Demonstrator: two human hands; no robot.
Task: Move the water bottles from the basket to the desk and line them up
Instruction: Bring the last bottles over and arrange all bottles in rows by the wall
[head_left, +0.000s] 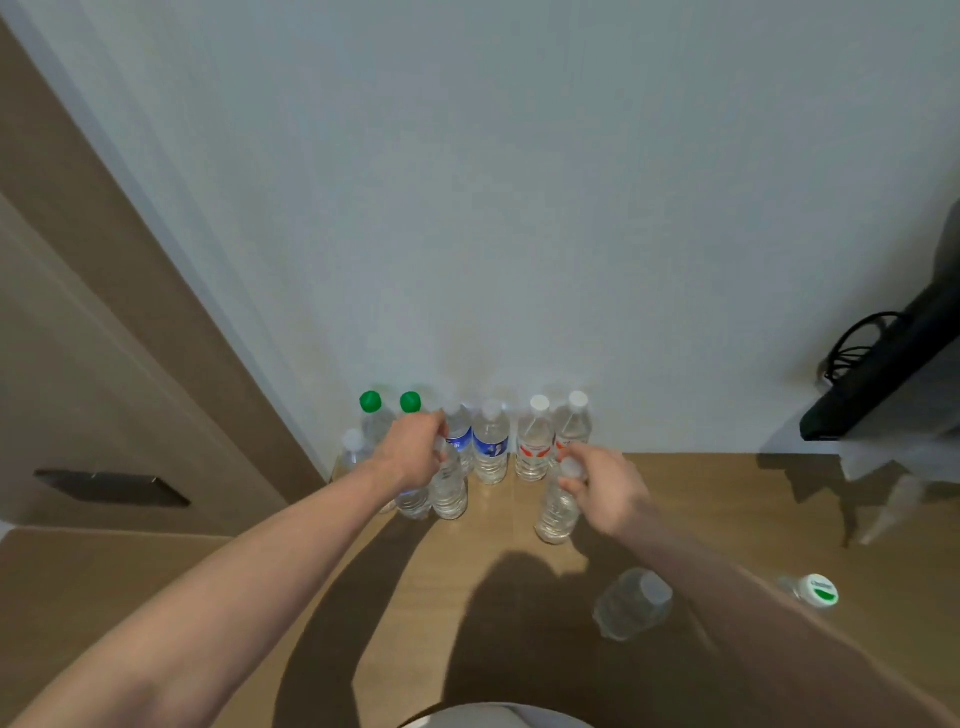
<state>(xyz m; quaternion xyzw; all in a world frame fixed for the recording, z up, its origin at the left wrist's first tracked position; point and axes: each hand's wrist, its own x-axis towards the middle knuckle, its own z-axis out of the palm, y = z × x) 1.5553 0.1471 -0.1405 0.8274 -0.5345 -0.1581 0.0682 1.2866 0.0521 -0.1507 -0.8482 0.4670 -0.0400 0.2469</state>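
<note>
Several water bottles stand in a row against the wall on the wooden desk (727, 499): two with green caps (370, 410), two with blue labels (491, 444), two with red labels (534, 447). My left hand (413, 449) grips the top of a clear bottle (449, 488) in a second row in front of them, beside another clear bottle (413, 501). My right hand (605, 486) holds the white cap of a clear bottle (557, 512) standing apart to the right. A further clear bottle (631, 603) stands nearer me. The basket is not in view.
A bottle with a white and green cap (815, 590) stands at the right behind my right forearm. A dark monitor (883, 374) with cables and its stand sits at the far right. A brown cabinet (104, 364) rises at the left.
</note>
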